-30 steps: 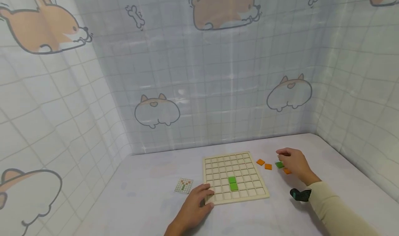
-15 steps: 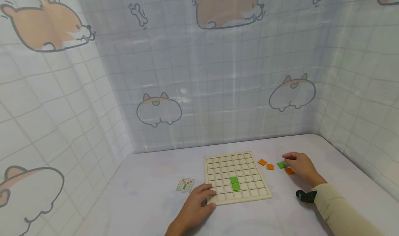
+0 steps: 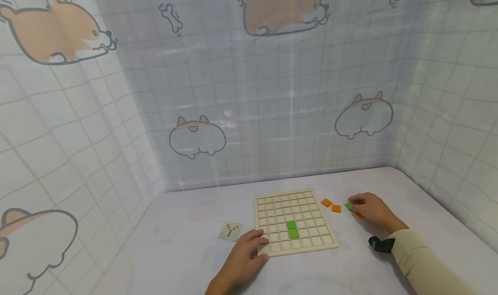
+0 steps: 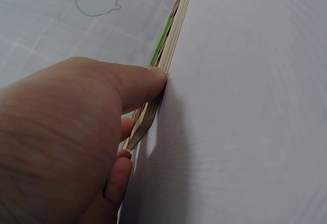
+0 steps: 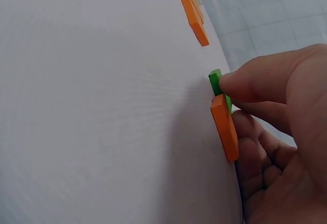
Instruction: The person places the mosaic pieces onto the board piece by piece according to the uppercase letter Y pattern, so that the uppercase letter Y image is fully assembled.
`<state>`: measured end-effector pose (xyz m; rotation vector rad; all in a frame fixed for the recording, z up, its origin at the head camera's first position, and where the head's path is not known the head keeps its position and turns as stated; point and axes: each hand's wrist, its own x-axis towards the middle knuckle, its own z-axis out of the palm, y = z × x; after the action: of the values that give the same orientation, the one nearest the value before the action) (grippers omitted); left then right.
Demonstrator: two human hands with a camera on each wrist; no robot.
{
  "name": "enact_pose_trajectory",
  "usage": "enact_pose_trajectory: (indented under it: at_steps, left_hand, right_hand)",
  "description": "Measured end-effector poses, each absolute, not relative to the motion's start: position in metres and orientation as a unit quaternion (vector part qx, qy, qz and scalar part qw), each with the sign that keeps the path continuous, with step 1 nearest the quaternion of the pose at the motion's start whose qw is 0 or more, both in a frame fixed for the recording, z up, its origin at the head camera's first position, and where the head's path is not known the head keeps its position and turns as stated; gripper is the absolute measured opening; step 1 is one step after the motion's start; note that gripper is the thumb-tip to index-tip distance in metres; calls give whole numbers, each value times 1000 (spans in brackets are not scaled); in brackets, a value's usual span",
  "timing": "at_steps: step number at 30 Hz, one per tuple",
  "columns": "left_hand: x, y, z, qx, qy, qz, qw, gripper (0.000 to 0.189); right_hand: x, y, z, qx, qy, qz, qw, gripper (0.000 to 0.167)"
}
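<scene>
At the near left corner of a pale wooden grid board (image 3: 277, 209), my left hand (image 3: 242, 259) holds the frame, thumb on the front edge and fingers over the left side. Two green square tiles (image 3: 293, 233) sit in board cells, one behind the other. To the right of the board, my right hand (image 3: 372, 209) pinches a loose green tile (image 5: 215, 82) between thumb and fingers, low over the table. An orange tile (image 5: 225, 129) lies beside it, partly under the hand in the head view.
Two more orange tiles (image 3: 336, 208) lie between the board and my right hand. A small pattern card (image 3: 230, 231) with a coloured grid rests left of the board. A dark object (image 3: 381, 245) is at my right wrist. Patterned curtains (image 3: 249, 156) enclose the back and sides.
My right hand first drew back slightly, uncovering the green and orange tiles, then came forward again to the green tile and now pinches it. My left hand stays at the board's corner.
</scene>
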<state>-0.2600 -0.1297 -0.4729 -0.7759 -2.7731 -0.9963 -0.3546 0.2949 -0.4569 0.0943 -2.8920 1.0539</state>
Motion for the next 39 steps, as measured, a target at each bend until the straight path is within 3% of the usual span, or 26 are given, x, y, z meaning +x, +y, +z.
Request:
enact_pose_trajectory:
  at_steps: [39]
  left_hand:
    - [-261,-130,-476,-243,-913,-325,43,33]
  right_hand:
    - [-350,288,-457,13,-935,351,44,27]
